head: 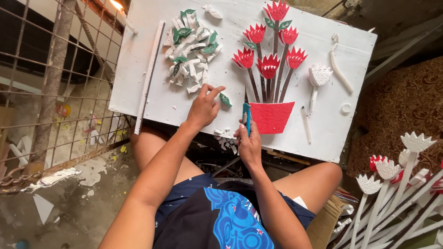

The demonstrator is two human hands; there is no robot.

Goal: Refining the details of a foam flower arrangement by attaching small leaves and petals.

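Nearest me, just left of the red foam pot (271, 117), my right hand (248, 140) was closed around a blue utility knife (246, 119), fingers wrapped on its handle with the blade end pointing away from me up the white foam board (152, 99). Farther left of the pot, my left hand (203, 107) pressed on the board, fingers bent and close together, forefinger stretched toward a small green foam leaf (225, 99) lying just beside its tip. I judged I was at the leaf-fitting step, which called for careful placing beside the brown stems (270, 85) rising from the pot.
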